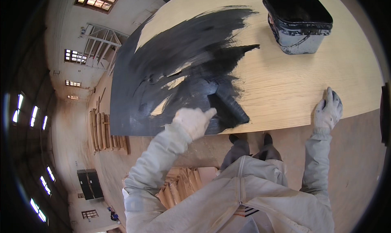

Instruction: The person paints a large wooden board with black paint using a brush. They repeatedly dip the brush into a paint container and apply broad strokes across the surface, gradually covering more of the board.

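A large pale wood-grain board point(281, 90) lies in front of me, its left part covered in streaky black paint point(179, 50). My left hand point(191, 122), in a whitish glove, is over the wet paint near the board's front edge. Its fingers are closed on a wide, paint-blackened brush point(229, 109); the handle is hidden, and the dark head blends into the paint. My right hand point(328, 111), in a stained pale glove, rests with fingers stretched on the bare wood at the front right edge, holding nothing.
A grey-white bucket point(299, 41) with a black, paint-smeared top stands on the far right of the board. Beneath the front edge are my feet and a stack of brown wrapped pieces point(183, 184). Upright brown rolls point(102, 131) and a white metal frame point(102, 45) stand to the left.
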`<state>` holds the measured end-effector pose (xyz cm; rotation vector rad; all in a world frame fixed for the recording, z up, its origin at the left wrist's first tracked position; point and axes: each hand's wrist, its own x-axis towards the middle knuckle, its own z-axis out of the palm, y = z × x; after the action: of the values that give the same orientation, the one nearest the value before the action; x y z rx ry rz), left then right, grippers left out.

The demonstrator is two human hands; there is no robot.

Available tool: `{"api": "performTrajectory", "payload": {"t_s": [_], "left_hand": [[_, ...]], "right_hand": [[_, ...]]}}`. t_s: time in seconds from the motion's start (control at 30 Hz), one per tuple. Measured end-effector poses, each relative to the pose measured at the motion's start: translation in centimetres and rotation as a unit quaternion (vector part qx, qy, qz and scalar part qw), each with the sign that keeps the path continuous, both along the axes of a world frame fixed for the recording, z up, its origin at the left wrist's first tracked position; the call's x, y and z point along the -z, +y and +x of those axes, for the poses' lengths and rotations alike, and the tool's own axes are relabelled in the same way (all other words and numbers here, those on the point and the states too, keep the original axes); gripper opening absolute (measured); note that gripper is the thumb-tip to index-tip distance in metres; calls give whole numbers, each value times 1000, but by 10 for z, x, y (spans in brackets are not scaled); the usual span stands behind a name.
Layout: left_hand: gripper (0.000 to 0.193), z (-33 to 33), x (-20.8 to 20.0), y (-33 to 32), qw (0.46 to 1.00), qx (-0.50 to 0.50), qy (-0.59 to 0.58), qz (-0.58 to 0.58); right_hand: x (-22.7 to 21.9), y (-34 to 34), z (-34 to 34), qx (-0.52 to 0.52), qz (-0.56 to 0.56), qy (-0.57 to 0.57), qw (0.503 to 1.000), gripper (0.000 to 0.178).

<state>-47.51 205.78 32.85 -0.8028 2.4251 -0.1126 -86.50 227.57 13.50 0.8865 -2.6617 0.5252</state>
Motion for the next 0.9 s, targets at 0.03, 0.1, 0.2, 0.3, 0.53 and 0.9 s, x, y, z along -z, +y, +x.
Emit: {"api": "performTrajectory", "payload": {"t_s": [0.03, 0.1, 0.2, 0.3, 0.53, 0.9], "left_hand": [[41, -6, -2, -19, 1000, -5, 5, -3], [43, -11, 12, -65, 999, -8, 35, -28], [45, -47, 12, -122, 994, -83, 39, -57], [45, -35, 27, -154, 969, -207, 94, -100], [37, -74, 31, -72, 964, -251, 93, 8], [33, 45, -1, -162, 895, -421, 116, -85]], "right_hand": [[0, -1, 1, 7, 7, 2, 1000, 55], [2, 1, 1, 8, 17, 1, 1000, 55], [4, -2, -2, 9, 16, 2, 1000, 57], [10, -8, 15, -1, 9, -6, 1000, 59], [7, -12, 37, 47, 8, 10, 999, 60], [3, -12, 40, 60, 28, 28, 997, 58]]}}
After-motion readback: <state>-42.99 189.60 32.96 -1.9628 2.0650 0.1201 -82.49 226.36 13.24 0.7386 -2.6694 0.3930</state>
